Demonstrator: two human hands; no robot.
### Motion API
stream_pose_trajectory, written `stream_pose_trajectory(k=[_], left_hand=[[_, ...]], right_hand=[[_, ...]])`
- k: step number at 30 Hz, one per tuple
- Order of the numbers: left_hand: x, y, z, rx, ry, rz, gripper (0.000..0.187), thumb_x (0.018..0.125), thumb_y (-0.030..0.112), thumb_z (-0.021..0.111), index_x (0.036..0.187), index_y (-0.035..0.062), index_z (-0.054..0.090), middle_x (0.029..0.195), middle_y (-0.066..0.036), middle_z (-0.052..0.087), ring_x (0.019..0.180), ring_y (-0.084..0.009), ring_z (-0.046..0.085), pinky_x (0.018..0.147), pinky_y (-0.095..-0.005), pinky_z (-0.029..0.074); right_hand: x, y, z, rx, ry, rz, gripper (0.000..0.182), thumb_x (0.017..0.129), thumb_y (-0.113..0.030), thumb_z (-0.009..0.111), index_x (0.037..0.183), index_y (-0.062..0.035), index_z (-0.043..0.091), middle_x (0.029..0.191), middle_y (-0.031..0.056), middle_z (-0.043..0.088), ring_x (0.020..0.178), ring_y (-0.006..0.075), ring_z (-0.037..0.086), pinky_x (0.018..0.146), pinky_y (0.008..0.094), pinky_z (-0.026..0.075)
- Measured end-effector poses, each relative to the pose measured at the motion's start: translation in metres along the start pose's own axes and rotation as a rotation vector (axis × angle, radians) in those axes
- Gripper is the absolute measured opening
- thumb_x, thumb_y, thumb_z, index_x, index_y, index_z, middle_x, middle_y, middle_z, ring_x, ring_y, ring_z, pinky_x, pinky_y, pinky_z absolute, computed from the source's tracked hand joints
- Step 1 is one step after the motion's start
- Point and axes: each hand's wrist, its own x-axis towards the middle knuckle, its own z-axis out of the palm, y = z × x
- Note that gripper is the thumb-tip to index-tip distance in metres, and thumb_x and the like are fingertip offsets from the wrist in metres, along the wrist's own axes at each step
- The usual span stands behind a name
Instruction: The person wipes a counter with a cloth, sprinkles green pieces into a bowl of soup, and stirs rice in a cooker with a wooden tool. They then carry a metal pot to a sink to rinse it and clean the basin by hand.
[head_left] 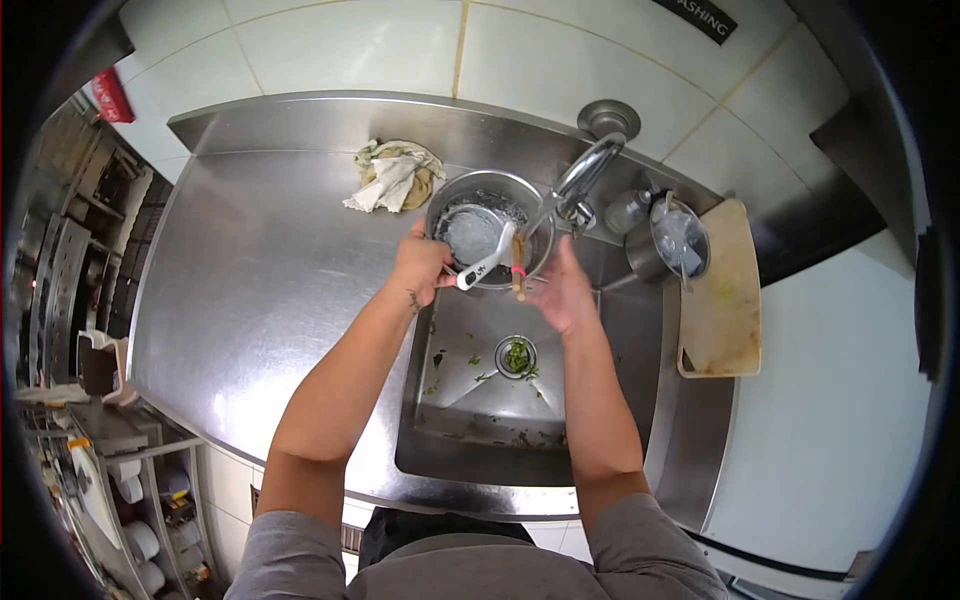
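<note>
A round metal pot [545,215] with a smaller container and utensils inside is held over the back of the sink, just left of the faucet [590,170]. My left hand [420,262] grips its left rim, fingers wrapped round it. On the right side, my right hand [562,290] has its fingers apart beside the pot. A white-handled utensil [485,266] and a wooden-handled one with a red band [518,268] lean out over the front rim. Green scraps [517,356] lie at the sink drain.
A crumpled cloth [394,178] lies on the steel counter [270,280] behind the pot's left side. Right of the faucet stand a clear bottle [628,212] and a metal container [647,252] with utensils. A worn cutting board [725,320] is at the sink's right edge.
</note>
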Motion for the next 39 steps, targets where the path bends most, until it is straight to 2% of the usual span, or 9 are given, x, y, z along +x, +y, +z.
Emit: stream_pose_trajectory(k=[4, 10, 13, 19, 25, 32, 35, 37, 39], left_hand=[[-0.011, 0.004, 0.019, -0.008, 0.097, -0.007, 0.064, 0.070, -0.013, 0.045, 0.127, 0.0176, 0.048, 0.089, -0.008, 0.061, 0.058, -0.0176, 0.059, 0.034, -0.0268, 0.047], [-0.017, 0.002, 0.040, -0.057, 0.076, -0.035, 0.061, 0.070, -0.014, 0.044, 0.122, 0.0176, 0.052, 0.086, -0.007, 0.060, 0.049, -0.0159, 0.055, 0.034, -0.0244, 0.045], [-0.020, 0.003, 0.040, -0.077, 0.123, -0.057, 0.059, 0.071, -0.015, 0.043, 0.120, 0.0170, 0.053, 0.084, -0.007, 0.059, 0.046, -0.0159, 0.053, 0.031, -0.0238, 0.040], [-0.028, -0.007, -0.008, -0.159, 0.156, 0.029, 0.053, 0.071, -0.014, 0.045, 0.116, 0.0139, 0.053, 0.076, -0.007, 0.056, 0.042, -0.0138, 0.048, 0.031, -0.0237, 0.037], [-0.060, -0.003, -0.091, -0.084, 0.408, 0.137, 0.047, 0.069, -0.013, 0.046, 0.108, 0.0115, 0.052, 0.075, -0.007, 0.055, 0.046, -0.0150, 0.049, 0.032, -0.0239, 0.037], [-0.073, -0.024, -0.177, -0.130, 0.571, 0.196, 0.042, 0.071, -0.013, 0.045, 0.106, 0.0095, 0.049, 0.076, -0.007, 0.055, 0.048, -0.0152, 0.049, 0.035, -0.0239, 0.038], [-0.077, -0.042, -0.191, -0.198, 0.553, 0.241, 0.038, 0.077, -0.009, 0.048, 0.109, 0.0100, 0.049, 0.081, -0.007, 0.055, 0.061, -0.0146, 0.052, 0.047, -0.0241, 0.043], [-0.099, -0.044, -0.179, -0.188, 0.499, 0.262, 0.026, 0.090, 0.010, 0.049, 0.116, 0.0095, 0.047, 0.099, -0.007, 0.056, 0.078, -0.0181, 0.058, 0.063, -0.0290, 0.050], [-0.122, -0.055, -0.159, -0.101, 0.621, 0.245, 0.036, 0.095, 0.021, 0.045, 0.129, 0.0080, 0.042, 0.121, -0.009, 0.051, 0.091, -0.0220, 0.059, 0.074, -0.0336, 0.052]], right_hand=[[0.088, -0.024, -0.082, -0.111, 0.562, -0.459, 0.056, 0.082, -0.036, 0.065, 0.130, -0.0147, 0.046, 0.127, 0.0066, 0.049, 0.112, 0.0275, 0.047, 0.092, 0.0475, 0.035], [0.100, -0.037, -0.076, -0.342, 0.533, -0.298, 0.055, 0.079, -0.015, 0.065, 0.128, -0.0037, 0.043, 0.132, 0.0120, 0.046, 0.122, 0.0234, 0.043, 0.104, 0.0375, 0.029], [0.087, -0.040, -0.055, -0.143, 0.634, -0.564, 0.050, 0.079, -0.015, 0.063, 0.125, -0.0038, 0.046, 0.129, 0.0120, 0.048, 0.120, 0.0235, 0.045, 0.100, 0.0389, 0.033], [0.082, -0.013, -0.008, 0.476, 0.348, 0.219, 0.030, 0.094, -0.021, 0.045, 0.119, -0.0038, 0.046, 0.116, 0.0181, 0.045, 0.104, 0.0318, 0.048, 0.097, 0.0506, 0.037], [0.117, -0.009, 0.042, 0.515, 0.241, 0.107, 0.043, 0.096, -0.023, 0.041, 0.120, 0.0121, 0.038, 0.143, 0.0294, 0.027, 0.133, 0.0458, 0.027, 0.107, 0.0564, 0.027], [0.085, -0.024, 0.051, 0.362, 0.051, 0.239, 0.045, 0.097, -0.017, 0.039, 0.131, 0.0110, 0.035, 0.137, 0.0308, 0.035, 0.128, 0.0401, 0.037, 0.106, 0.0525, 0.033], [0.089, 0.014, 0.009, -0.222, -0.148, 0.052, 0.044, 0.094, -0.022, 0.046, 0.130, 0.0032, 0.045, 0.133, 0.0226, 0.046, 0.121, 0.0354, 0.047, 0.095, 0.0490, 0.044], [0.099, 0.067, -0.043, -0.654, 0.085, 0.124, 0.037, 0.090, -0.020, 0.050, 0.122, -0.0030, 0.053, 0.122, 0.0177, 0.056, 0.109, 0.0347, 0.055, 0.086, 0.0450, 0.048], [0.146, 0.160, -0.169, -2.056, -0.131, -0.200, 0.034, 0.086, -0.018, 0.052, 0.116, -0.0043, 0.056, 0.112, 0.0153, 0.061, 0.100, 0.0352, 0.058, 0.084, 0.0429, 0.048]])
